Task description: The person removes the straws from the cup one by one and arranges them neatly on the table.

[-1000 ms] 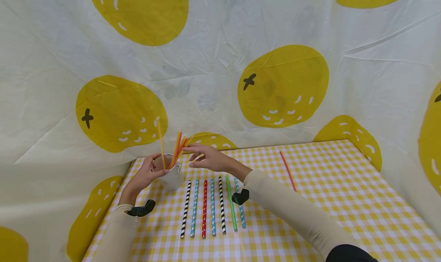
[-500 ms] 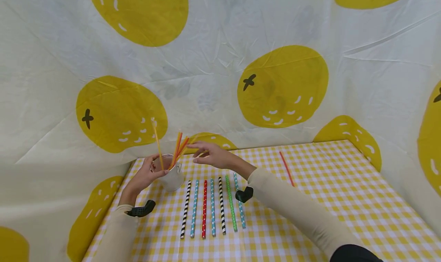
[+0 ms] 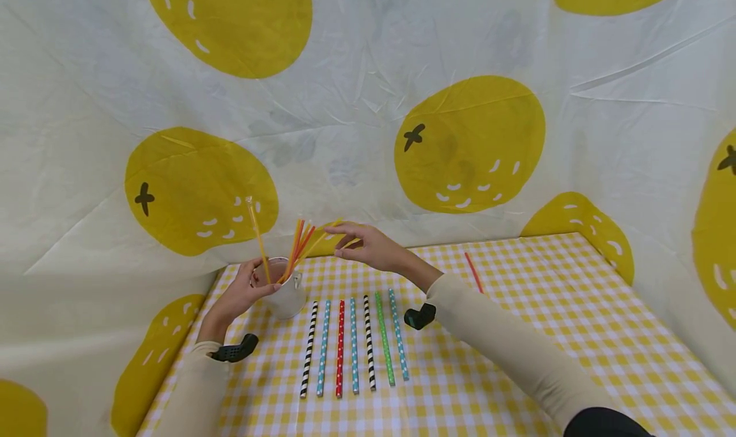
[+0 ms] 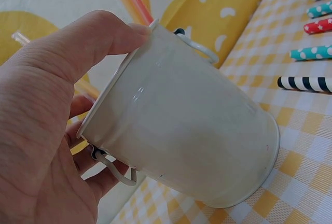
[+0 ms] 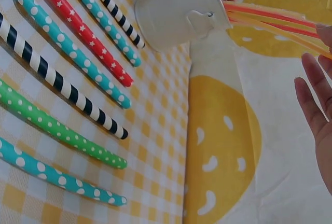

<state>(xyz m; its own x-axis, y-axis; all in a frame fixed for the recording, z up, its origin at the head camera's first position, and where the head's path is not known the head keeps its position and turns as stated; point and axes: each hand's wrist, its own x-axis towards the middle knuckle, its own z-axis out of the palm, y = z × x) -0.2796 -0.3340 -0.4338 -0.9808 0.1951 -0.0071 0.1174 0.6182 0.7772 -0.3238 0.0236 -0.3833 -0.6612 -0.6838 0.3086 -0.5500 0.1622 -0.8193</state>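
Note:
The left hand (image 3: 238,298) grips the rim of a white metal bucket (image 3: 285,301), thumb over the near edge and fingers round the far side in the left wrist view. Orange, yellow and red thin straws (image 3: 298,245) lean out of the bucket to the right; one yellow straw (image 3: 259,237) leans left. The right hand (image 3: 372,245) pinches a yellow straw (image 3: 319,237) near its upper end, between thumb and index finger, the other fingers loosely bent. That straw slants down to the bucket; its lower end is hidden.
Several patterned paper straws (image 3: 340,347) lie in a row on the checked tablecloth (image 3: 264,398), right of the bucket. A lone red straw (image 3: 474,272) lies farther right, partly behind the right forearm. A cloth with yellow fruit shapes (image 3: 345,168) hangs behind the table.
The right hand has moved up and to the right, drawing the yellow straw further out. The lone yellow straw in the bucket has tipped more to the left. The left hand has stayed on the bucket.

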